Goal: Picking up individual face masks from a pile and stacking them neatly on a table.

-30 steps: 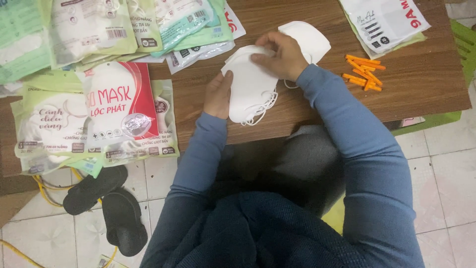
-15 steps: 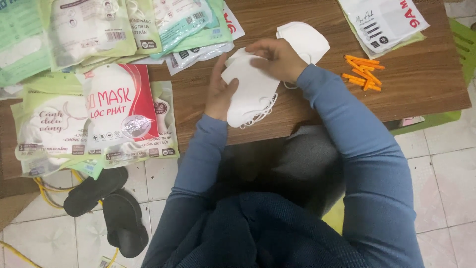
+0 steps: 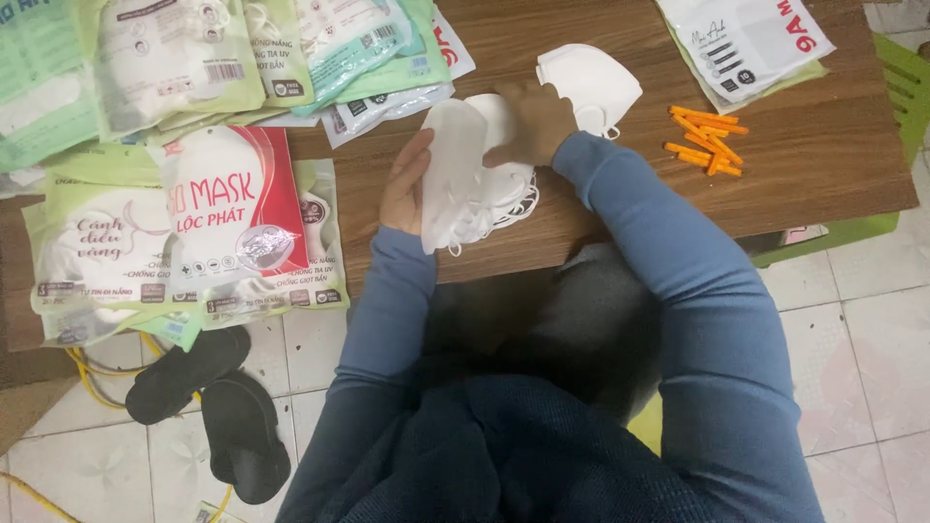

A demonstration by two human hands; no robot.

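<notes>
A small stack of white folded face masks [image 3: 463, 179] stands tilted on its edge on the brown wooden table [image 3: 794, 165]. My left hand [image 3: 405, 184] grips the stack's left side. My right hand [image 3: 535, 121] holds its upper right side, fingers curled over the top. White ear loops hang out at the stack's lower right. Another white mask [image 3: 593, 82] lies flat just behind my right hand.
Packaged masks in green and red wrappers [image 3: 232, 213] cover the table's left side. A white packet [image 3: 746, 39] lies at the back right, beside a pile of orange strips [image 3: 705, 143]. Black slippers [image 3: 218, 416] and yellow cable sit on the tiled floor below.
The stack of masks has been turned from lying flat to standing on its edge. My left hand has shifted to its left side, and my right hand has slid to its top.
</notes>
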